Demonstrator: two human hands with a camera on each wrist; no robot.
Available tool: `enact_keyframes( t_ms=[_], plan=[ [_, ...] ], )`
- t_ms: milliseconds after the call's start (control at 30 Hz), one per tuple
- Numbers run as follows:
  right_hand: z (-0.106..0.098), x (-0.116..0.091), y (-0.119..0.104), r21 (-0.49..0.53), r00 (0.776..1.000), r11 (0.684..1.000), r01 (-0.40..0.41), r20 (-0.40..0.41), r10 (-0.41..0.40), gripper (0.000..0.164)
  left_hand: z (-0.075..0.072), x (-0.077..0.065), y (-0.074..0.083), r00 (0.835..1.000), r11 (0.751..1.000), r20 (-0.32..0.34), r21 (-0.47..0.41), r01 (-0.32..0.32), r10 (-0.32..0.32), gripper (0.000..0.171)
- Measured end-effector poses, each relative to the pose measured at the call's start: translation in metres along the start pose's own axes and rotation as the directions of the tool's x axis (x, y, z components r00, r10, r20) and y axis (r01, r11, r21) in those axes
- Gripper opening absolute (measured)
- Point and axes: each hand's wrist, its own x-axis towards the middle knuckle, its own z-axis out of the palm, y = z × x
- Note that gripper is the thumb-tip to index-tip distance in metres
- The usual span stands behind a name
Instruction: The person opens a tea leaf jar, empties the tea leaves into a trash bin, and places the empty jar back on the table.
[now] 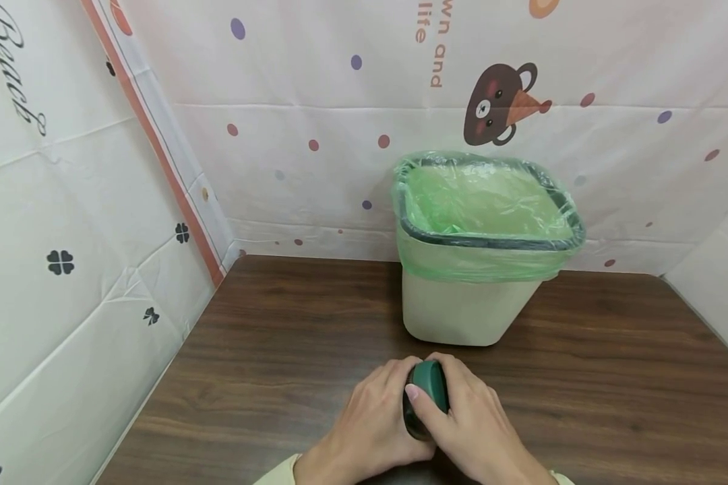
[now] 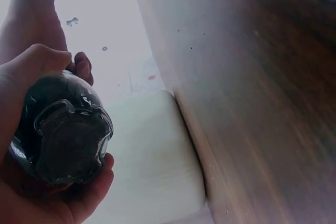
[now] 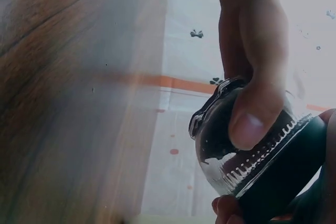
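While the left hand [image 1: 364,424] grasps the dark glass body of a jar [image 2: 71,140], the right hand [image 1: 482,424] has its fingers wrapped about the green lid [image 1: 433,382]. The two hands meet over the near part of the counter [image 1: 249,350], with the jar tilted between them, its lid toward the right palm and its base toward the left. The lid sits on the jar, and small ridges run round the glass just beside it, as the right wrist view shows. From the left wrist, the base looks lobed and shiny. Whether the jar touches the counter cannot be told. Pale sleeves [image 1: 279,471] show at both wrists.

Beyond the hands stands a cream bin [image 1: 461,310], upright and a little to the right of the jar, near it but apart. A green, see-through bag [image 1: 488,202] lines the bin and folds down over its dark rim [image 1: 491,241]. Behind it hangs a pale sheet [image 1: 315,182] with coloured dots and a brown bear [image 1: 484,111] turned sideways; on the left, another sheet [image 1: 54,323] bears dark clovers [image 1: 61,263] and script [image 1: 12,74].
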Motion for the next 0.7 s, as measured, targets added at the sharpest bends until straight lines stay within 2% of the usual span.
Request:
enact_keyframes(
  t_ms=[233,367,433,567,633,700],
  plan=[
    [0.0,0.0,0.002,-0.056,0.992,0.994,0.093,-0.08,-0.097,0.038,-0.002,0.001,0.0,0.999,0.999,0.04,-0.044,0.016,-0.014,0.079],
    [0.0,-0.002,0.006,-0.057,0.977,0.98,0.193,-0.084,-0.198,0.041,-0.005,0.0,-0.001,0.994,0.991,0.105,-0.129,0.044,-0.031,0.082],
    [0.0,-0.003,0.008,-0.051,0.96,0.964,0.261,-0.089,-0.265,0.044,-0.007,-0.002,-0.001,0.988,0.982,0.146,-0.173,0.069,-0.044,0.083],
    [0.001,-0.002,0.012,-0.05,0.911,0.919,0.39,-0.12,-0.393,0.051,-0.011,-0.003,-0.001,0.978,0.968,0.205,-0.231,0.099,-0.051,0.085],
    [0.0,-0.001,0.013,-0.059,0.888,0.899,0.435,-0.136,-0.439,0.053,-0.012,-0.002,-0.001,0.975,0.965,0.216,-0.241,0.1,-0.047,0.085],
    [0.0,-0.001,0.013,-0.062,0.875,0.887,0.458,-0.143,-0.462,0.053,-0.012,-0.002,-0.001,0.975,0.965,0.218,-0.245,0.095,-0.041,0.085]
  ],
)
